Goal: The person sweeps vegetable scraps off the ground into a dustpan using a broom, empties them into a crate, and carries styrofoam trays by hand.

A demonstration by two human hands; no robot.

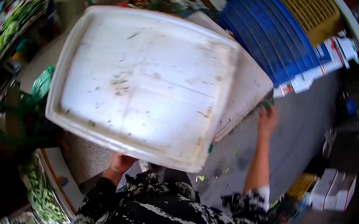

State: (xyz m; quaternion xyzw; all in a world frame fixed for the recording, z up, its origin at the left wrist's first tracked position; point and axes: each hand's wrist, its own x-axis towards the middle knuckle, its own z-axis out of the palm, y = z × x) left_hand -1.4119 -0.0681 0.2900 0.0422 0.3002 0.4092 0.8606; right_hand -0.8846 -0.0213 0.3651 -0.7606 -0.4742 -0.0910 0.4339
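A large white foam box lid [142, 84] with a raised rim, scattered with bits of leaf and dirt, fills the middle of the view. Under its near edge my left hand [122, 162] is closed on the rim, with the fingertips hidden beneath. A second pale foam sheet or lid [249, 87] shows behind it, on the right. My right hand [268, 119] is off to the right, just past that sheet's corner, fingers curled and slightly blurred. Something small and dark green [266, 105] is at its fingertips; I cannot make out what it is.
A blue plastic crate [268, 33] and a yellow crate [308, 11] stand at the back right. Crates of green vegetables [46, 192] lie at lower left, more greens [12, 26] at far left. White boxes [333, 189] sit at right. Leaf scraps litter the grey floor [298, 115].
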